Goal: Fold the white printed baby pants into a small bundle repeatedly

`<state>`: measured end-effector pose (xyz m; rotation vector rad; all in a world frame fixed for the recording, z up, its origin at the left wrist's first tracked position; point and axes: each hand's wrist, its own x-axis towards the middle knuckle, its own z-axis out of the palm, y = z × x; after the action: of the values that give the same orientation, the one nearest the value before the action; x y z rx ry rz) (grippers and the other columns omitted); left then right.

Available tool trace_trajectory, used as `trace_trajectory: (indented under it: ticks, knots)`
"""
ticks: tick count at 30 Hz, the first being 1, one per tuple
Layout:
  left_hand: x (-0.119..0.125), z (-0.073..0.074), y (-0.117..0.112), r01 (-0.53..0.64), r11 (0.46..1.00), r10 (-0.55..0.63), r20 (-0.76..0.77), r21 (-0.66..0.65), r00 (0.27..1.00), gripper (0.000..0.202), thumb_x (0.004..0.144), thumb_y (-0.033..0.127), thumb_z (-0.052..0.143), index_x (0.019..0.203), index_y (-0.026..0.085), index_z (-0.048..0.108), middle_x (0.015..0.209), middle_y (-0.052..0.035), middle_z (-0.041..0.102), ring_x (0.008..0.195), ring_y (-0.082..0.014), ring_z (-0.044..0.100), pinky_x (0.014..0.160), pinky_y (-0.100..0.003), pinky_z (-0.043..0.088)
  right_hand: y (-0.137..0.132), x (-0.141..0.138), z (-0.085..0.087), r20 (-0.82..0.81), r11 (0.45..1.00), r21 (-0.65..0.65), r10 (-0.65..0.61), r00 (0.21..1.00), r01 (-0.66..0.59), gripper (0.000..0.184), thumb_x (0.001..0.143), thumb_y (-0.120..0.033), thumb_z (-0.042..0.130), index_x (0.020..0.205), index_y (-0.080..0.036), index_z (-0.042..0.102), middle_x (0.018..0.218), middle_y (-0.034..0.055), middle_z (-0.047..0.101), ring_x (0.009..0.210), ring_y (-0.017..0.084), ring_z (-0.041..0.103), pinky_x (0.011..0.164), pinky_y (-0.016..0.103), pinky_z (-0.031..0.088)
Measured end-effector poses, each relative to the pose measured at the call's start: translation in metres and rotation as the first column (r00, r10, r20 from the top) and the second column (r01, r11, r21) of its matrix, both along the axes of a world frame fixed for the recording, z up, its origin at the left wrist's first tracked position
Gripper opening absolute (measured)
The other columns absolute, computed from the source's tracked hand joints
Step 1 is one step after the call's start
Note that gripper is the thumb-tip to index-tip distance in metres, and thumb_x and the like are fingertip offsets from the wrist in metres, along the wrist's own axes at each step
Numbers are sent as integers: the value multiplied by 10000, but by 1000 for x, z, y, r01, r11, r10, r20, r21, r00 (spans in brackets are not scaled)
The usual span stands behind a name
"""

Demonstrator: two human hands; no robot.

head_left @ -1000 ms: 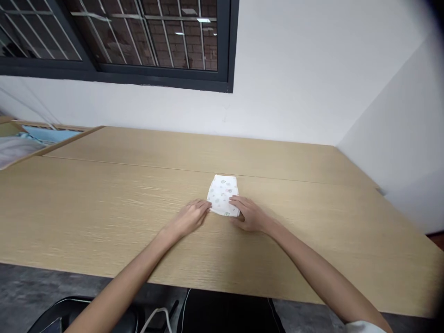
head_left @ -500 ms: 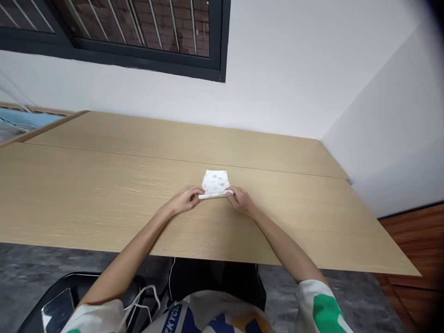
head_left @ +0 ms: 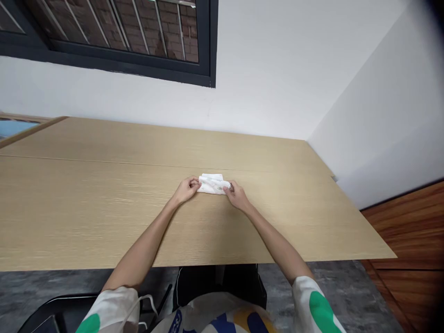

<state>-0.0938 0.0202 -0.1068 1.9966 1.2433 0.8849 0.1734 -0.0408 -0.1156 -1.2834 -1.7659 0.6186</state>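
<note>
A small white cloth with a faint coloured print (head_left: 212,184) lies folded on the light wooden table (head_left: 104,208), a little beyond the middle. My left hand (head_left: 187,188) pinches its near left corner and my right hand (head_left: 235,194) pinches its near right corner. The near edge of the cloth is lifted and turned over toward the far edge. Both hands have their fingers closed on the fabric.
The table runs to a white wall at the back and right, under a dark-framed barred window (head_left: 114,37). A wooden-floored area (head_left: 412,231) lies past the table's right end. A black chair (head_left: 41,314) stands at the lower left.
Both hands gripped the cloth's near edge and carried it away from me, folding the cloth to about half its depth. The camera tilted down and drew back.
</note>
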Motion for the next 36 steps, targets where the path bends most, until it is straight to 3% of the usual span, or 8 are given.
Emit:
trace_trajectory:
  ticks: [5, 8, 12, 16, 20, 26, 30, 36]
  knots:
    - [6, -14, 1, -167, 981, 167, 2, 98, 986, 483, 966, 461, 449, 1338, 152, 472, 744, 7, 623, 693, -180, 591, 708, -297, 484, 37, -19, -10, -58, 979, 0, -202, 978, 203, 284, 945, -449, 561, 1090, -209, 605, 772, 6, 620, 695, 213, 598, 699, 342, 522]
    - [8, -16, -1, -172, 972, 183, -60, 162, 981, 362, 991, 404, 432, 1247, 183, 562, 916, -70, 692, 859, -233, 645, 824, -366, 508, 49, -30, -19, -68, 951, -16, -308, 949, 307, 321, 945, -415, 575, 1179, -195, 572, 803, 20, 624, 736, 223, 611, 743, 360, 540]
    - [14, -9, -9, -157, 951, 203, -156, 266, 967, 318, 1006, 345, 417, 1157, 179, 643, 1182, -170, 662, 1137, -319, 601, 1044, -502, 434, 42, -40, -18, 39, 893, 180, -426, 904, 413, 376, 1029, -424, 455, 1296, -172, 537, 1170, 163, 621, 1129, 289, 594, 967, 445, 509]
    - [30, 5, -14, -78, 938, 169, -247, 337, 954, 456, 1018, 353, 392, 1394, 144, 544, 1453, -198, 531, 1359, -338, 489, 1165, -517, 348, 29, -50, -7, 255, 919, 344, -288, 923, 192, 460, 1090, -363, 306, 1474, -161, 457, 1498, 193, 497, 1431, 297, 412, 1166, 493, 345]
    - [49, 0, -10, 53, 948, 71, -370, 314, 927, 569, 1021, 316, 312, 1534, 86, 397, 1611, -188, 398, 1522, -301, 319, 1235, -479, 271, 29, -56, -9, 449, 949, 302, -57, 892, -92, 506, 1079, -271, 291, 1570, -175, 373, 1607, 143, 422, 1525, 268, 303, 1236, 499, 242]
    - [28, -24, -8, -11, 971, 122, -454, 239, 883, 676, 1027, 454, 304, 1571, 53, 332, 1627, -233, 352, 1543, -363, 266, 1241, -563, 205, 25, -35, -20, 511, 975, 213, -58, 857, -61, 580, 1080, -430, 362, 1606, -192, 318, 1634, 150, 370, 1525, 305, 311, 1241, 563, 219]
    - [7, -16, -10, -80, 961, 199, -458, 264, 866, 665, 1027, 437, 320, 1574, 59, 323, 1643, -254, 301, 1561, -393, 191, 1225, -606, 197, 18, -18, -17, 490, 985, 175, -79, 868, -9, 650, 1077, -495, 340, 1624, -153, 260, 1653, 190, 310, 1540, 324, 270, 1226, 565, 253]
    - [18, -1, -17, 184, 914, 7, -466, 362, 885, 542, 1033, 364, 363, 1540, 182, 417, 1609, -169, 413, 1512, -304, 347, 1195, -520, 294, 14, -11, -4, 500, 959, 248, -4, 866, -140, 686, 975, -403, 564, 1579, -157, 351, 1602, 181, 413, 1511, 301, 325, 1223, 497, 253]
